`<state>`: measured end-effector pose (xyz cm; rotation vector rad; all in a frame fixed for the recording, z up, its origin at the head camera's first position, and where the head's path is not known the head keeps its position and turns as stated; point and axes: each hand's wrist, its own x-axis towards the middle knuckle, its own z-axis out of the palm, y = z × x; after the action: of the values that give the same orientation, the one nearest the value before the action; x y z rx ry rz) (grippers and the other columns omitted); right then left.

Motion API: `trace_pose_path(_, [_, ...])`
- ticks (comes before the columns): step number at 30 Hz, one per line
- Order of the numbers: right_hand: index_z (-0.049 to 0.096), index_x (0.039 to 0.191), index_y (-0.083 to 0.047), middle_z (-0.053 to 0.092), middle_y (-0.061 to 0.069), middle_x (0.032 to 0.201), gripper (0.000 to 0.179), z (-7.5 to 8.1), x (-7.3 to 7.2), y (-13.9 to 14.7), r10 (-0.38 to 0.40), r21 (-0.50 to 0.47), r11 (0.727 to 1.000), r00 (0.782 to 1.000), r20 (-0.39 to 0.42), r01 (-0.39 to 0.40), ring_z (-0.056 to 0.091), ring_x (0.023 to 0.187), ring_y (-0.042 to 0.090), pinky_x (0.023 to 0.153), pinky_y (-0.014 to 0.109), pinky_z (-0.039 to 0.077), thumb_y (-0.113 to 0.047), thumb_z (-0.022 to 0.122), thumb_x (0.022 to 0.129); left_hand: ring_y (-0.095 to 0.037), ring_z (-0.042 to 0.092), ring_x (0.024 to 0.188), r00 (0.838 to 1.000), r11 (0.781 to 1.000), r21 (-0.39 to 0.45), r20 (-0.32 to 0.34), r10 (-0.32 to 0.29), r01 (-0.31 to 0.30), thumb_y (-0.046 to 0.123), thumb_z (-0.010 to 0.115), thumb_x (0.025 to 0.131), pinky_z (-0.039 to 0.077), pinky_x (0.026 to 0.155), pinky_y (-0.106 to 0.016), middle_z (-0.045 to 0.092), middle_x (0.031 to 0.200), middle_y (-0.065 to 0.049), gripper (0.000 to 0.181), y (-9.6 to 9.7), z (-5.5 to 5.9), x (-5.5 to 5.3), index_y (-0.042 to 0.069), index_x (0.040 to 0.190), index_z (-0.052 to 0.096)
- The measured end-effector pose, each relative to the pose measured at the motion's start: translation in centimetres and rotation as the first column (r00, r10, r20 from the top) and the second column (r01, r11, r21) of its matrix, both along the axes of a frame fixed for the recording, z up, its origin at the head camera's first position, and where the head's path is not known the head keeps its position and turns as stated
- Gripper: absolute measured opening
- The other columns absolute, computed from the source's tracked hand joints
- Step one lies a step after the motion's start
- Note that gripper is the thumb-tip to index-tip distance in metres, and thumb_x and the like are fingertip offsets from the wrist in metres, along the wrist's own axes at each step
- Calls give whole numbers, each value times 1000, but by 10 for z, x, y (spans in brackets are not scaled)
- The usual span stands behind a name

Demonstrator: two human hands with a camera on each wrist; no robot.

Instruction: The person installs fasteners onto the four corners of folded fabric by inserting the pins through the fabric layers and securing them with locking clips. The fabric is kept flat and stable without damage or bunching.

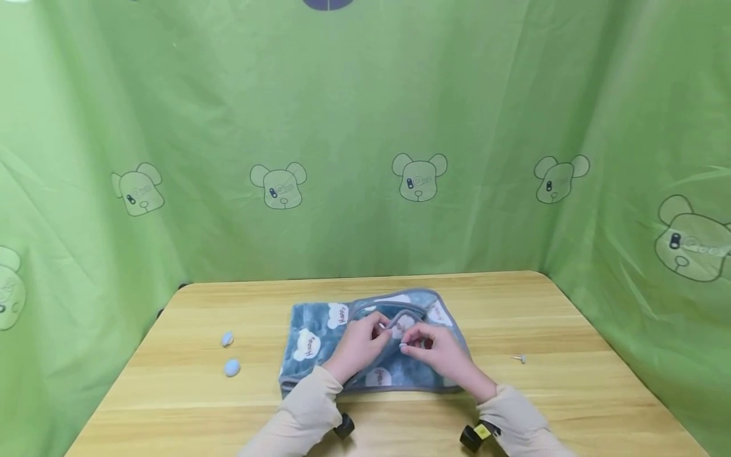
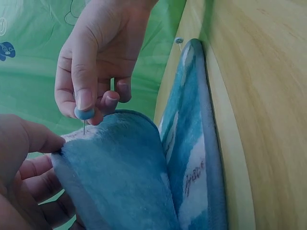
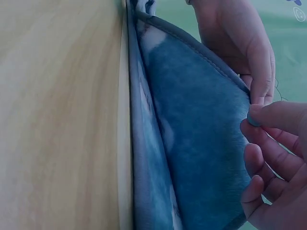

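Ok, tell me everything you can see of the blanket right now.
The blanket looks like soft teal plush, with white patches bearing dark lettering and a grey bound edge. It lies folded on the wooden table, one edge raised. Of the hands, the left hand pinches that edge; the right hand holds a blue-headed pin, needle toward the cloth. Whether its tip pierces it, I cannot tell.

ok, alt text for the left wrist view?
The right hand pinches a blue-headed pin, needle toward a fuzzy blue blanket whose edge the left hand grips. Wooden table at right, green curtain behind.
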<state>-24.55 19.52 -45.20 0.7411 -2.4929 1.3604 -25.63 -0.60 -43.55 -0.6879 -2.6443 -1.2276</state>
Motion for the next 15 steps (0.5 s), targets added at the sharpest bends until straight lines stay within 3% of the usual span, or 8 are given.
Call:
trace_pose_path(9, [69,88,-11,66,1,78,11,-2,-2,2,-8,-17,1000,1000,22,8,52,68,-1,59,21,46,-12,77,81,1,45,55,999,999,-10,21,-39,39,19,61,93,40,55,-17,57,66,8,8,3,0,3,14,98,64])
trace_pose_path(15, [68,86,-16,65,-6,75,13,-4,-2,1,-34,44,998,998,-45,36,51,65,-3,57,20,45,-13,78,79,2,47,56,998,998,-14,24,-58,58,21,60,94,41,55,-16,60,68,9,7,5,-1,6,15,97,63])
